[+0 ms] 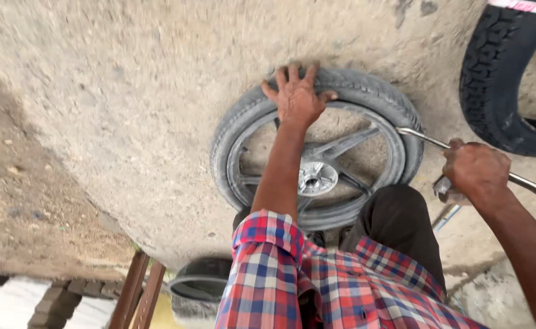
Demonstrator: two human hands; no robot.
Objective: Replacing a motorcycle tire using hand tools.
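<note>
Wheel (316,155) flat on the concrete floor (127,103), dead centre, right under the person. The left hand (296,97) is spread wide, fingers splayed, palm pressing down on the tyre at the far rim. The arm runs straight across the spokes and over the hub (316,175). The right hand (474,170) sits off the wheel's right side, closed tight round a metal lever (426,139). The lever's curved tip reaches the tyre's right edge, touching where rubber meets rim; its other end runs out to the right beyond the fist. So the wheel lies between the hands, the left on top of it, the right just beside it. A dark-trousered knee (399,222) comes over the near edge of the wheel. A second tyre (499,79), loose and black, lies at the upper right, apart from the wheel. Checked sleeve (268,237) near the bottom of the view.
</note>
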